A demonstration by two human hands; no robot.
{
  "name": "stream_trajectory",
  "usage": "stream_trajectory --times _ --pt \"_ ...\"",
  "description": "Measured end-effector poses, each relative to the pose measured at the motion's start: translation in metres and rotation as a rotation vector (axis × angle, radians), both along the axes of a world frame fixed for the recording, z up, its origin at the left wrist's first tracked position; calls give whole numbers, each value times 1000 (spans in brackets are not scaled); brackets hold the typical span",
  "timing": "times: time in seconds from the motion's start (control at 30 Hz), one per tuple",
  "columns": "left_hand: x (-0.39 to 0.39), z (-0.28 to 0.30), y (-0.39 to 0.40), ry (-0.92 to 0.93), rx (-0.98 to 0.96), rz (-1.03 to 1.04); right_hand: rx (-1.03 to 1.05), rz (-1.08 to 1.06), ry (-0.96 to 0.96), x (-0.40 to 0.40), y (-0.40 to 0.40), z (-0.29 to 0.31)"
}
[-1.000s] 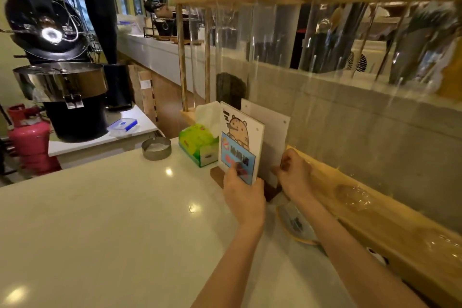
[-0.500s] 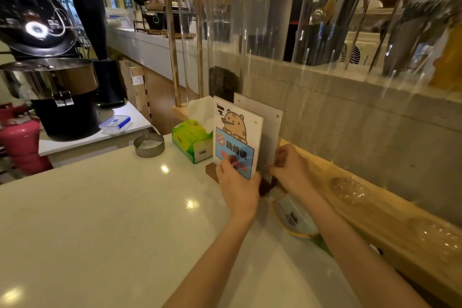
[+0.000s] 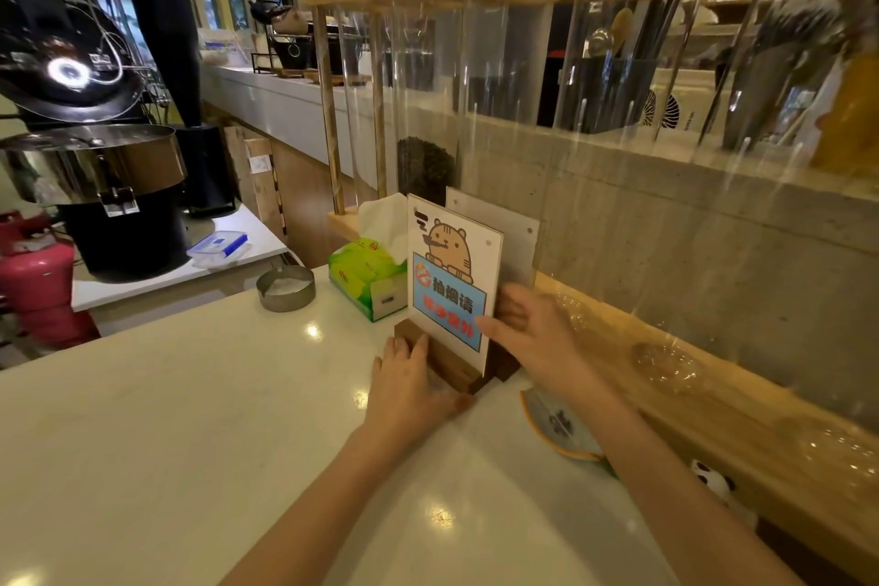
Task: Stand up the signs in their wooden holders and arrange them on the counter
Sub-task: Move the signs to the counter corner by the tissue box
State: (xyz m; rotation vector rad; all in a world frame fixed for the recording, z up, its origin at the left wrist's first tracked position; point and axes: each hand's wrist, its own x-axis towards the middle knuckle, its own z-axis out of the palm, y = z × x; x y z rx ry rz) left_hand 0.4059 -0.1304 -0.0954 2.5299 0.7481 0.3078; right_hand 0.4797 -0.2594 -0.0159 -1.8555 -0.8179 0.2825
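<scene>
A sign with a cartoon tiger and a blue panel [image 3: 449, 269] stands upright in a dark wooden holder [image 3: 449, 362] on the white counter [image 3: 190, 443]. My left hand [image 3: 411, 378] grips the near end of that holder, fingers on its top. My right hand [image 3: 535, 331] pinches the sign's lower right edge, with the index finger on its face and the other fingers behind. A second white sign [image 3: 506, 226] stands close behind, showing its blank side, and its holder [image 3: 505, 364] is mostly hidden.
A green tissue box [image 3: 364, 276] and a round metal ashtray [image 3: 285, 288] sit left of the signs. A round flat coaster [image 3: 556, 428] lies by my right forearm. A wooden ledge [image 3: 713, 400] under a clear screen runs along the right. A coffee roaster [image 3: 95, 167] stands far left.
My left hand dropped from the sign's lower face to the wooden holder. My right hand came from behind the sign to its right edge.
</scene>
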Motion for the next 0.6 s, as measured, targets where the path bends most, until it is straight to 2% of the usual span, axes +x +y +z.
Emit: stream_trajectory --times 0.13,0.3,0.6 --pt "2 1 -5 -36 -20 3 22 -22 31 2 4 -5" --pt "3 2 -6 3 27 -4 34 -11 73 1 2 0" --pt "2 0 -16 13 1 10 41 -25 68 0 -8 -3"
